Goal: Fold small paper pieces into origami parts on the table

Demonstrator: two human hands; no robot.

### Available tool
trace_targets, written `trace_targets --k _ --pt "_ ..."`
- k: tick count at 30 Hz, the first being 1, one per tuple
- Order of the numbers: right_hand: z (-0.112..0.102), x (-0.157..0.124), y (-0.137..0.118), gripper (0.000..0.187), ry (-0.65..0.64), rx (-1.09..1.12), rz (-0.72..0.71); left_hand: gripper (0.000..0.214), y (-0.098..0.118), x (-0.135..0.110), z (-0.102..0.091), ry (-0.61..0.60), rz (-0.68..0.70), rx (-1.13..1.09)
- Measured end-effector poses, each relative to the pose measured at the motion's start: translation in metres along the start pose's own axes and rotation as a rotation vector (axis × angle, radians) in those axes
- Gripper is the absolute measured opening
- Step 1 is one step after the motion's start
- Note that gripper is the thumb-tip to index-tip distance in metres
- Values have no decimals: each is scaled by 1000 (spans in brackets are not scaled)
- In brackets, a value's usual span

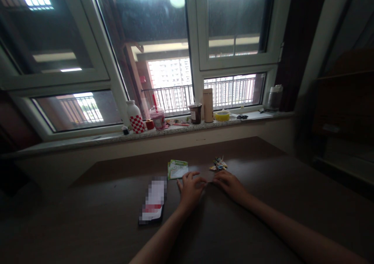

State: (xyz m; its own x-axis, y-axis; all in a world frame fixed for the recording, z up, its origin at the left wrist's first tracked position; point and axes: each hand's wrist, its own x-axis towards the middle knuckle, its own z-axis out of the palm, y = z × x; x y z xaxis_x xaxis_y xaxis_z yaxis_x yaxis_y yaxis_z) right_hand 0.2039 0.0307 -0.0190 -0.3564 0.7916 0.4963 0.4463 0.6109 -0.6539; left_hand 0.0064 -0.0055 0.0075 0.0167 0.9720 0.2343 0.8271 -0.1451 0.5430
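Observation:
My left hand [191,189] is over the dark table, thumb and forefinger pinched together while the other fingers fan out. Facing it, my right hand [229,184] is closed at the fingertips. Between the two sets of fingertips shows a small pale sliver [209,182], too small to name. Just beyond my right hand lies a cluster of small folded paper pieces [219,164], pointed and multicoloured. Green-and-white packets [178,169] lie beyond my left hand, close to its fingers. Left of that hand rests a phone [153,199] with its screen blurred out.
Along the windowsill [117,134] stand a checkered white bottle [135,118], a pink drink cup [157,118], a brown cup [195,113], a tan flask [208,105], a yellow tape roll [222,116] and a clear jar [275,97]. The table's [257,225] far edge runs below the sill.

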Motion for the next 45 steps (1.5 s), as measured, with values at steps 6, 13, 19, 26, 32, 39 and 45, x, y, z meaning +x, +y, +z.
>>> trace_targets --k 6,13,19,26,32,39,45 --pt "-2 0 -6 32 10 38 -16 13 2 0 -2 86 35 -58" --pt "-1 2 -2 26 77 37 -49 13 3 0 -3 123 80 -112" --pt "4 5 8 19 40 -33 -57 14 -1 1 2 88 38 -65" --pt "6 4 9 12 9 -208 -30 15 -1 0 2 30 -1 -5" --pt "6 2 5 11 -23 -295 -7 18 1 -1 2 -27 -12 49" --pt "6 -1 5 11 -62 -242 -72 14 1 -1 4 -26 -5 89" --pt "7 2 5 14 -60 -292 31 16 -1 -1 6 -32 -15 102"
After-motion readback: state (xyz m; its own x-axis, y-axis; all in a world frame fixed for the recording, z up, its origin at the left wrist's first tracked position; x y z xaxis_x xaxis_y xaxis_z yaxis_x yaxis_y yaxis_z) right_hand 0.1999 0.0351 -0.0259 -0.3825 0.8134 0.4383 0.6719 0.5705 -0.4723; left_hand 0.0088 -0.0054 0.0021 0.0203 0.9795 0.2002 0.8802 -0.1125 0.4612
